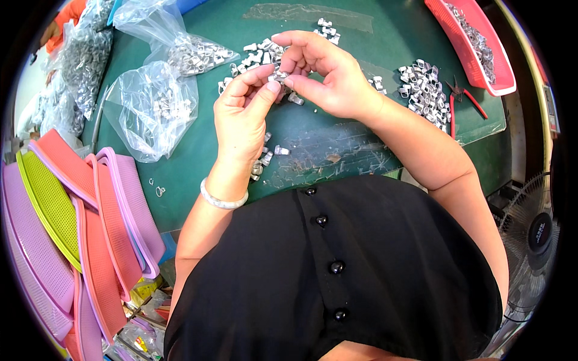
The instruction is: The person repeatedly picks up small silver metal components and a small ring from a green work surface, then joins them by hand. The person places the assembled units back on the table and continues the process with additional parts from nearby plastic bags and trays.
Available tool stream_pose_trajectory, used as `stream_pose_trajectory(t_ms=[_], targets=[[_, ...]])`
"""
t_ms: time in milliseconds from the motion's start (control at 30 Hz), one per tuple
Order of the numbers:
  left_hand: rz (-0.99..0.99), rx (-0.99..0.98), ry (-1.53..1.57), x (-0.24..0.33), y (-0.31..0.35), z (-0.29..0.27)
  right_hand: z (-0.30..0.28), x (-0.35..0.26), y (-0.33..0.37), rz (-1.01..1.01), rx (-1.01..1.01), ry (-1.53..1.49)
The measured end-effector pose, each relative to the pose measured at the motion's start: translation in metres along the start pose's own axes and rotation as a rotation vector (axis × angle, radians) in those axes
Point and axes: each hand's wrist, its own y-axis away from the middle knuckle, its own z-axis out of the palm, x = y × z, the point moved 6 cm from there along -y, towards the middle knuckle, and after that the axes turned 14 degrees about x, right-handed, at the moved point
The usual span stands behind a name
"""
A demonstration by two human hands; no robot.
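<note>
We see one small grey-and-white plastic piece (279, 76) between the fingertips of both hands, above the dark green counter (409, 36). It lies just to the right of the left hand's (242, 114) thumb and index tips, and to the left of the right hand's (331, 78) thumb, so neither hand is clearly nearer. Its long axis we cannot make out; the fingers cover too much of it.

The left hand is narrowed to a pinch on the piece. The right hand has its fingers curled in and its thumb close against the piece, but we cannot tell whether it grips or merely steadies.

Just beyond the fingers we have a loose heap of similar grey-and-white pieces (265, 53), and a few strays (281, 150) lie beside the left wrist. A larger grey-and-white pile (421, 90) sits farther right, next to red-handled pliers (460, 93). Over on the left, well apart from the hands, a clear plastic bag (135, 114) holds more of the same.

As for writing, the round black hub (540, 233) of the wire-caged fan at lower right bears pale lettering. On the pieces and the bag we find no legible label.
</note>
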Motion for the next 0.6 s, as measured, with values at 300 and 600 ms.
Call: stream_pose_trajectory(t_ms=[300, 600], targets=[[0.011, 0.023, -0.019, 0.0018, 0.0006, -0.0004, -0.0006, 0.0035, -0.0001, 0.04, -0.005, -0.003], [-0.018, 0.018, -0.031, 0.0018, 0.001, -0.0014, -0.0007, 0.0039, 0.0, 0.047, -0.009, 0.0]])
